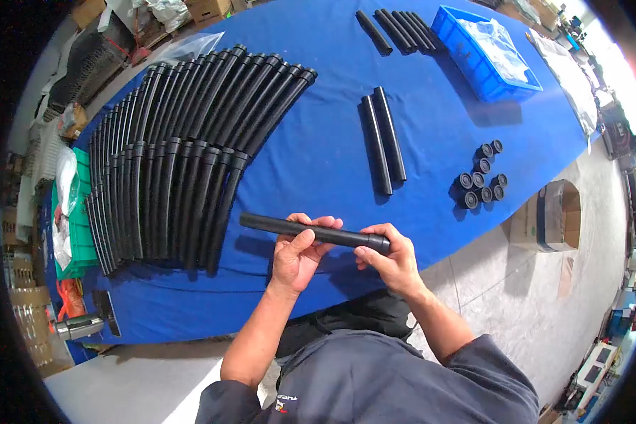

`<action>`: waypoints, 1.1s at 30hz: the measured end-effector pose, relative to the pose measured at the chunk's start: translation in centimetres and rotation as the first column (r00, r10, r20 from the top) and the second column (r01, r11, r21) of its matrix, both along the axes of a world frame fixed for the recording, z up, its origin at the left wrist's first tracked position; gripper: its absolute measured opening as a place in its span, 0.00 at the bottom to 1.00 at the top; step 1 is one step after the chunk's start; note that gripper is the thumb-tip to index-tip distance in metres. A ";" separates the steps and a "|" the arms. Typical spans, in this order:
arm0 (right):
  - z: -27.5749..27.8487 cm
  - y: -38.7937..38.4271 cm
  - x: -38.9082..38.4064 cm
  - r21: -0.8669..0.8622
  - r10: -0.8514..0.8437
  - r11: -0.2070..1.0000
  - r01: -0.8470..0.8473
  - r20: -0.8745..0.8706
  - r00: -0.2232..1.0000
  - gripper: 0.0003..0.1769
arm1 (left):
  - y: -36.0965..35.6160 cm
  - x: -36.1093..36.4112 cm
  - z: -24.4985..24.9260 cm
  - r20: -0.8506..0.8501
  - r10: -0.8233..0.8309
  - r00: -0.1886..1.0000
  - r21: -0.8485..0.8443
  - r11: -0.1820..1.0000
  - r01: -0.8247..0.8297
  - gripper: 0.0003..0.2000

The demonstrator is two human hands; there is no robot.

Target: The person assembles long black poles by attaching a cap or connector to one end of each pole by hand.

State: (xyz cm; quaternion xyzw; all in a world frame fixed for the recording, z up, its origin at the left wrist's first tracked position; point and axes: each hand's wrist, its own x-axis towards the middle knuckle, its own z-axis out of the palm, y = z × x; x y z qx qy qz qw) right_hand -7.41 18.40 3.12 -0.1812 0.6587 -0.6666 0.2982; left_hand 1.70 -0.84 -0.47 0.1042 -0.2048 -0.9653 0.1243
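Observation:
A black tube (272,225) lies nearly level across both of my hands, above the front part of the blue-covered table. My left hand (298,256) grips it near the middle, thumb in front and fingers behind. At the tube's right end sits a black cap (379,243), and my right hand (396,260) closes round it with thumb and fingers. Beyond my hands, two bare black tubes (384,141) lie side by side on the cloth. To the right stands a loose cluster of small black caps (479,179).
Many capped tubes (191,106) lie in two rows on the left. Several more tubes (401,30) lie at the back beside a blue bin (466,60) holding clear plastic. A green crate (83,212) stands at the left edge. On the floor at right is a cardboard box (544,218).

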 end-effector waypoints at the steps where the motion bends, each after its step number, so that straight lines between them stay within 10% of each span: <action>1: 0.0 0.0 -0.1 0.015 -0.003 1.000 0.004 -0.043 0.999 0.17 | 0.0 0.0 -0.1 -0.004 0.001 1.000 -0.007 1.000 -0.001 0.12; 27: -0.7 0.9 0.5 0.063 -0.047 0.997 0.051 -0.057 0.997 0.16 | 0.3 -0.3 -0.3 -0.067 -0.058 0.996 0.000 0.998 0.058 0.13; 31: -1.3 1.2 -0.2 0.096 0.013 0.993 0.063 -0.639 0.769 0.18 | 0.4 -0.4 0.1 -0.009 -0.099 0.995 -0.041 0.994 0.099 0.13; 33: 0.0 1.8 0.4 0.120 0.060 0.993 -0.009 -0.434 0.899 0.19 | 0.4 -0.4 -0.2 -0.025 -0.100 0.995 -0.019 0.995 0.100 0.13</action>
